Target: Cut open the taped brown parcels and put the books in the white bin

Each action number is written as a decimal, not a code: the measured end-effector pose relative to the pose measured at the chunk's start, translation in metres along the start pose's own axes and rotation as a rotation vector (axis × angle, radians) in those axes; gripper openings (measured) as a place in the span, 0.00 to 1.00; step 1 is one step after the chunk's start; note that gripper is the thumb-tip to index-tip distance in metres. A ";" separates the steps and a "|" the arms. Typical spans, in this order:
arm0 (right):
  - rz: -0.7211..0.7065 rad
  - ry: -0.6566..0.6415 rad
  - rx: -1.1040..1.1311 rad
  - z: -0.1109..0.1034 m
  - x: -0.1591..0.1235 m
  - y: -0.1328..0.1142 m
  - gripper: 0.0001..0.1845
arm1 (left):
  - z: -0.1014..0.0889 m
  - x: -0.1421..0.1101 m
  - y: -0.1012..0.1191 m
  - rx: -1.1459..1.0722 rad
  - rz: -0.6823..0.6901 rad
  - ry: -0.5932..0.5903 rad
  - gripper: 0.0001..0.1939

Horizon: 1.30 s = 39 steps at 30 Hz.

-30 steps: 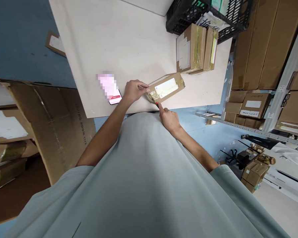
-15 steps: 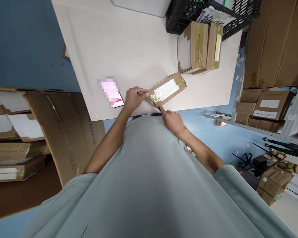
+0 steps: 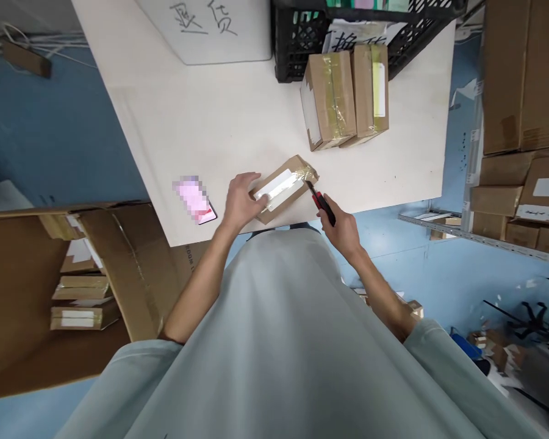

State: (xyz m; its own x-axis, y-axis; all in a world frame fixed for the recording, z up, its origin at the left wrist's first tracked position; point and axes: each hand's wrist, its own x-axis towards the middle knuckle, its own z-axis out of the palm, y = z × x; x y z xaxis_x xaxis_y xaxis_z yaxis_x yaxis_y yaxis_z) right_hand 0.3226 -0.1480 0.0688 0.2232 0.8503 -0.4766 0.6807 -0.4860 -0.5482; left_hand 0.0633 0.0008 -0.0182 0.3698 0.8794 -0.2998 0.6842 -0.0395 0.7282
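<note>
Head view: a small brown parcel (image 3: pixel 287 196) lies aslant by the near edge of the white surface (image 3: pixel 251 122), left of that edge's middle, its taped end pointing toward the right edge. The left hand (image 3: pixel 240 202) is at the parcel's other end, thumb laid on the white label (image 3: pixel 281 186) and held apart from the forefinger; whether the fingers grip the box cannot be told. The right hand (image 3: pixel 343 230), just past the near edge, is closed around a red and black cutter (image 3: pixel 326 208), whose tip meets the taped end; whether the blade is in the tape cannot be made out.

Left of the left hand, close to the near left corner, lies a phone (image 3: pixel 194 200) with a blurred screen. Two brown boxes, a left one (image 3: pixel 332 100) and a right one (image 3: pixel 369 91), stand side by side toward the right edge, in front of a black crate (image 3: pixel 297 49) near the far right corner. Beside the crate, at the far edge, sits a pale bin (image 3: pixel 224 30) with handwritten characters.
</note>
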 end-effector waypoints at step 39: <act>-0.068 -0.015 0.689 0.000 0.118 0.076 0.40 | 0.029 -0.003 0.136 0.532 0.197 -0.182 0.59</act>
State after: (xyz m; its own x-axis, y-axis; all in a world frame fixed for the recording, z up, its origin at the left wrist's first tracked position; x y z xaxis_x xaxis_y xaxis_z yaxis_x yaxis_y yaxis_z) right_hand 0.4007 -0.0848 -0.0287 0.1827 0.8828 -0.4328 0.0930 -0.4538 -0.8862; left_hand 0.1734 -0.0210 0.0643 0.5914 0.7377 -0.3256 0.7954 -0.4673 0.3859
